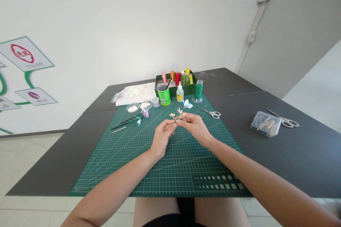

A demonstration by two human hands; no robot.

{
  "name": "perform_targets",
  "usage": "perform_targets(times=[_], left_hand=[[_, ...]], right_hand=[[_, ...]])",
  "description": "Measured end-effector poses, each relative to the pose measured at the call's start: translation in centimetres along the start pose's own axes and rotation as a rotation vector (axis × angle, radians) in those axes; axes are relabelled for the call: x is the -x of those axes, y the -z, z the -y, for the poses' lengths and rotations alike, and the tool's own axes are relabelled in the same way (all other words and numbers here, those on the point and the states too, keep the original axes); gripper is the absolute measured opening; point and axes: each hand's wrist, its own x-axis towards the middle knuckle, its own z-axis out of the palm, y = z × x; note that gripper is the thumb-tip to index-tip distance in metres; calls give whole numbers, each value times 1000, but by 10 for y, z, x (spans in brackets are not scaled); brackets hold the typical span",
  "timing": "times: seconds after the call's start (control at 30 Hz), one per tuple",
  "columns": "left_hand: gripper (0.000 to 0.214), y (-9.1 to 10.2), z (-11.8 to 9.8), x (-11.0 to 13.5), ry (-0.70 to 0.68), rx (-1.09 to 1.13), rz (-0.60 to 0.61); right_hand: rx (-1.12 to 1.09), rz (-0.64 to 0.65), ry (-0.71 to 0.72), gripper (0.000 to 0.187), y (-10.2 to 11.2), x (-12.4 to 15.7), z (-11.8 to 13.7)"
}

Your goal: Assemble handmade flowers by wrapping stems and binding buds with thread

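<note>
Both hands meet over the middle of a green cutting mat (119, 163). My left hand (163, 134) pinches the lower stem of a small pale pink artificial flower (172, 115). My right hand (195, 126) is closed, thumb and finger pressed together, on the green stem of another pale pink artificial flower (179, 111). The fingertips touch, and they hide where the stems come together. Just beyond the right hand lies a pale blue flower (187, 104). To the left, a purple flower (145, 113) on a stem rests on the mat.
Behind stand a glue bottle (180, 94), a green can (164, 95), a green thread spool (198, 90) and a box (173, 90) of thread spools. Scissors (213, 114) lie right; a clear plastic case (265, 124) and more scissors (289, 122) sit farther right. Small dishes (133, 108) hold white material.
</note>
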Motion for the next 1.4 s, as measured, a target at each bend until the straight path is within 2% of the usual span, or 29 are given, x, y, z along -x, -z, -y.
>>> perform_targets(times=[0.37, 0.57, 0.7, 0.93, 1.03, 1.13, 1.3, 1.4], left_hand=[[31, 1, -1, -1, -6, -49, 49], [33, 0, -3, -2, 8, -26, 94], [30, 2, -4, -3, -28, -21, 20], [27, 10, -7, -11, -77, -65, -87], [26, 13, -6, -13, -77, -174, -94], [19, 15, -5, -15, -81, -331, -61], [9, 14, -4, -12, -110, -673, 94], [10, 10, -5, -5, -167, -921, 194]], right_hand=[[-38, -31, -42, 29, 0, 1, 1], [56, -23, -10, 28, 2, -1, 0], [153, 1, 38, 28, 4, -1, -2], [495, 77, 200, 26, 10, 2, -3], [541, 150, 266, 26, 13, 5, 3], [514, 175, 223, 28, 17, 8, 13], [263, 210, 97, 31, 25, 10, 32], [98, 164, 55, 30, 29, 10, 38]])
